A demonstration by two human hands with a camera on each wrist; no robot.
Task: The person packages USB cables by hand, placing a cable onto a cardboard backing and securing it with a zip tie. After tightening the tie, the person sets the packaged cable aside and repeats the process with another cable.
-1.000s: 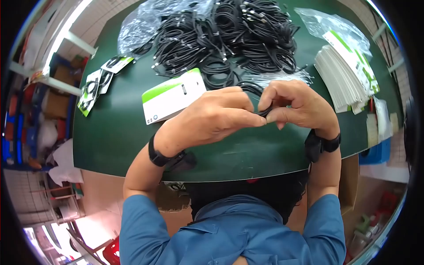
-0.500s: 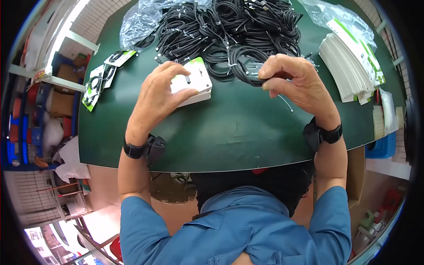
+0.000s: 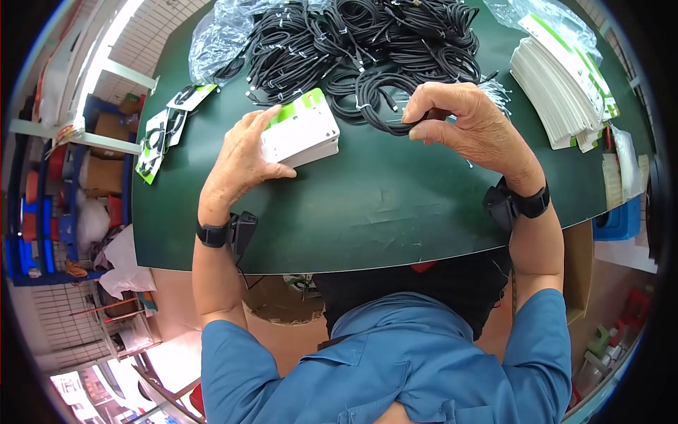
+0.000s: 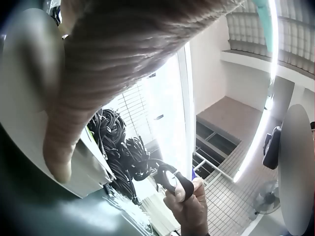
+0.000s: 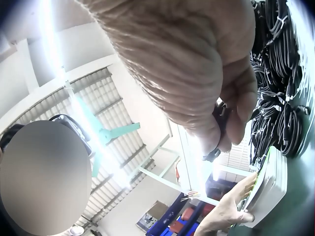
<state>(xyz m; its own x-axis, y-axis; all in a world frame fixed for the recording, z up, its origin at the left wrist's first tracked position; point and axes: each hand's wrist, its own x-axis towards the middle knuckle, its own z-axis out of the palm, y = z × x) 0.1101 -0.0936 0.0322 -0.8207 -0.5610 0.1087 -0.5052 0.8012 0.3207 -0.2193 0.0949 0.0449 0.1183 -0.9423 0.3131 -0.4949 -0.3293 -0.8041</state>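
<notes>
My right hand (image 3: 462,126) pinches a coiled black cable (image 3: 374,116) between thumb and fingers, with the loop hanging out to the left. A white tie wraps the coil. At the left, my left hand (image 3: 240,152) rests against the near left side of a stack of white and green cards (image 3: 300,134). Its thumb lies along the front edge and its fingers reach the far left corner. In the left wrist view the thumb (image 4: 61,157) stretches straight beside the stack. The right wrist view shows the cable (image 5: 220,115) partly hidden by the fingers.
A large pile of black cables (image 3: 367,42) covers the back of the green table (image 3: 353,212). White zip ties (image 3: 494,95) lie right of it. A tall fanned stack of cards (image 3: 551,95) stands at the right. Carded cables (image 3: 152,145) and a clear plastic bag (image 3: 219,42) lie at the left.
Both hands were together at the cable and have since moved apart. The left hand went left to the card stack; the right kept the coil, which now shows as a loop.
</notes>
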